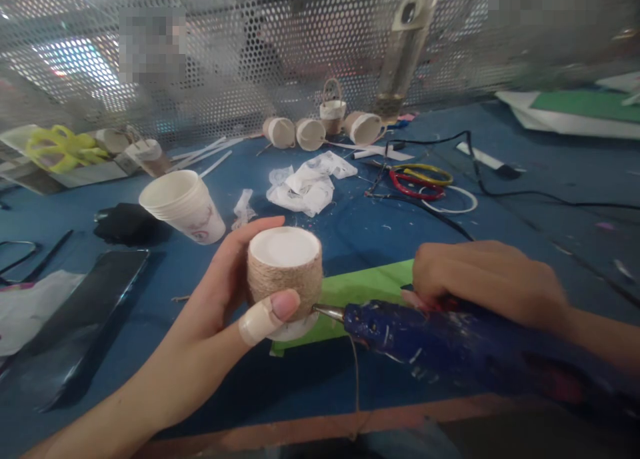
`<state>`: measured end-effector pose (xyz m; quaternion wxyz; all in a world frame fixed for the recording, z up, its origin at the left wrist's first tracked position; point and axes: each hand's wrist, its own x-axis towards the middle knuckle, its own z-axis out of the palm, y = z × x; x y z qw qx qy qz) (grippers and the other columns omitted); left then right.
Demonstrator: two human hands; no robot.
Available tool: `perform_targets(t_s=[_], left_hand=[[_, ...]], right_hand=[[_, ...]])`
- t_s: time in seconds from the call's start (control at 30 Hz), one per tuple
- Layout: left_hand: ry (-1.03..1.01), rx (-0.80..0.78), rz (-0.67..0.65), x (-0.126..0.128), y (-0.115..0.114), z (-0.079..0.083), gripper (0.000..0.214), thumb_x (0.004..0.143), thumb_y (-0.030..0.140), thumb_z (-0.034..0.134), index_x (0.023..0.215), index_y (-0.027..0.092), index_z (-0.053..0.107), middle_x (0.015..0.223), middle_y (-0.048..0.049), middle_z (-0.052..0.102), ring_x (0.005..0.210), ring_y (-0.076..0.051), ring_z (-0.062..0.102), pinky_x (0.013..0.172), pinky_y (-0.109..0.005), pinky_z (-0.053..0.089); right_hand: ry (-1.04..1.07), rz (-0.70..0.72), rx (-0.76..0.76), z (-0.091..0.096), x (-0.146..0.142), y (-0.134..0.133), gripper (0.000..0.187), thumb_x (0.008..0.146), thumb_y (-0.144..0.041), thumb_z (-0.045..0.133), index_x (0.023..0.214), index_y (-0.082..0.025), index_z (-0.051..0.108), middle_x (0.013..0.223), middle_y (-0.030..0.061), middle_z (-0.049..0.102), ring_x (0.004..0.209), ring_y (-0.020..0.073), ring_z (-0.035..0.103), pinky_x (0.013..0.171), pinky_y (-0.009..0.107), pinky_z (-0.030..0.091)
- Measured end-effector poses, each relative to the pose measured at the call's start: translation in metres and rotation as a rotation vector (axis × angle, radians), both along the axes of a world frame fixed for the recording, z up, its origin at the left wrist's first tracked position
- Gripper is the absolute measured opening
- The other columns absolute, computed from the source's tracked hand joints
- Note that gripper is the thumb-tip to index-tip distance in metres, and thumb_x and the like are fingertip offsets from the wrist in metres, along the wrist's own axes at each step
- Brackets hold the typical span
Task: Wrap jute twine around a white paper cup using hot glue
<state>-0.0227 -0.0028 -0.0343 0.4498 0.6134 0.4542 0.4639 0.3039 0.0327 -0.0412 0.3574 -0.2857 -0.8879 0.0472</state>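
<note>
Open strip of desk [370,239] runs between crumpled white material [313,182] and green sheet [373,279]. Stacked paper cups [185,209] block left side; glue gun [400,329] bars near right, nozzle right at twine-wrapped cup [273,279]. Black cable [560,198] crosses far right.

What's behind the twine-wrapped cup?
Behind the cup, crumpled white material lies on the blue table. Whatever is directly behind the cup and left hand is covered.

The glue gun [395,332] is dark blue, the cup [283,276] tan and white.
</note>
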Motion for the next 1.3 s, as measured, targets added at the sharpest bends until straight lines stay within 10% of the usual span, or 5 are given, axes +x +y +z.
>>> perform_targets(t_s=[1.3], left_hand=[[-0.059,-0.053,0.038,0.0075,0.0006,0.0051,0.053,0.101,0.045,0.1,0.15,0.04,0.081,0.138,-0.0021,0.088,0.118,-0.029,0.087,0.097,-0.031,0.074]], right_hand=[[0.025,-0.01,0.006,-0.004,-0.0034,-0.006,0.037,0.123,-0.012,0.056,0.096,-0.031,0.039,0.084,-0.0076,0.046,0.071,0.0115,0.05,0.067,0.032,0.036]])
